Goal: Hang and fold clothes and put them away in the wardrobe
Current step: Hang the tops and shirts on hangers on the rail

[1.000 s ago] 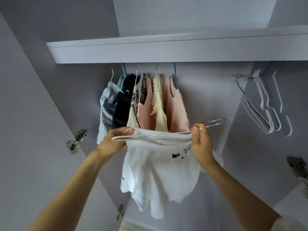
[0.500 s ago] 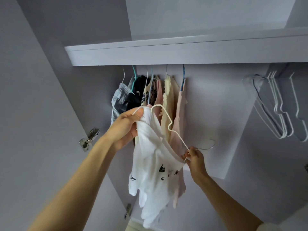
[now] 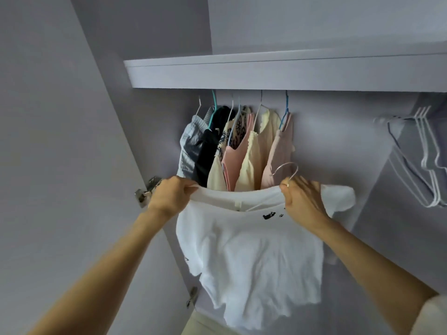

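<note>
White cotton t-shirt with small black prints [image 3: 254, 257] hangs between both hands: left hand [image 3: 170, 198] grasps its collar edge, right hand [image 3: 302, 201] clenches the white wire hanger [image 3: 286, 171] and collar, below the pale lilac wardrobe shelf [image 3: 278, 73] and a row of hung garments [image 3: 237, 148].

A pale lilac shelf [image 3: 290, 71] ran across the top of the wardrobe [image 3: 338, 146], and under it hung a tight row of garments: a grey-blue striped piece [image 3: 189, 146] at the left, then a black one [image 3: 205, 151], a cream one with a dark print [image 3: 238, 124], a pink top [image 3: 233, 158], a pale yellow top [image 3: 254, 160] and a pale pink top [image 3: 280, 151]. One hook was teal [image 3: 214, 100], another blue [image 3: 286, 110]. Well apart at the right hung a bunch of bare white hangers [image 3: 428, 165] (how many, hard to tell). On the left door panel [image 3: 48, 141] sat a metal hinge [image 3: 147, 189], with a second hinge [image 3: 192, 296] lower down.
</note>
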The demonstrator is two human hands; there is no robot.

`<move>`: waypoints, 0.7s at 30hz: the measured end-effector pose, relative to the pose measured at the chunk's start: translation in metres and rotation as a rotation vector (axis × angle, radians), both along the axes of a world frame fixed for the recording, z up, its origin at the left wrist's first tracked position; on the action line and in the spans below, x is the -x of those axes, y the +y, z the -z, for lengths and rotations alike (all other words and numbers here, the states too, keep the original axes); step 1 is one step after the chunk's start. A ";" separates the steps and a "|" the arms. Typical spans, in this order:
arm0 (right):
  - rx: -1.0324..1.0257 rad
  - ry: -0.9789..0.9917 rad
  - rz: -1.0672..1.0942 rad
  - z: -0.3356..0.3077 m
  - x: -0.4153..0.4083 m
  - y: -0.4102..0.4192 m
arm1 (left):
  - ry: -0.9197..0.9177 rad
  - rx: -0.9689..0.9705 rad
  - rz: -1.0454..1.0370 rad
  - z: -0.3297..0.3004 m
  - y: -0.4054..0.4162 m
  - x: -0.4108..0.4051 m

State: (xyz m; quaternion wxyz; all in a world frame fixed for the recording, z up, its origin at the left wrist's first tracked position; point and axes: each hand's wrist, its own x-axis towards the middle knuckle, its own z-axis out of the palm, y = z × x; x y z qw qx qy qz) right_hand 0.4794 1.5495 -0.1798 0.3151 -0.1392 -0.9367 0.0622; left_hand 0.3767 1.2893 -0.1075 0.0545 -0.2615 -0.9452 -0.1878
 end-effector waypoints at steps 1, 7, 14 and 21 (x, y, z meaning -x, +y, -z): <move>-0.055 -0.015 -0.035 -0.001 0.001 -0.001 | -0.042 -0.034 0.038 -0.001 0.001 -0.001; 0.115 0.157 -0.171 -0.032 -0.001 -0.015 | -0.205 -0.240 0.067 0.001 0.016 -0.003; 0.404 0.018 -0.217 -0.012 -0.006 -0.018 | -0.339 -0.506 0.196 0.003 0.017 -0.007; 0.406 0.178 -0.183 -0.020 -0.009 -0.006 | -0.635 -0.128 0.164 0.067 -0.022 0.008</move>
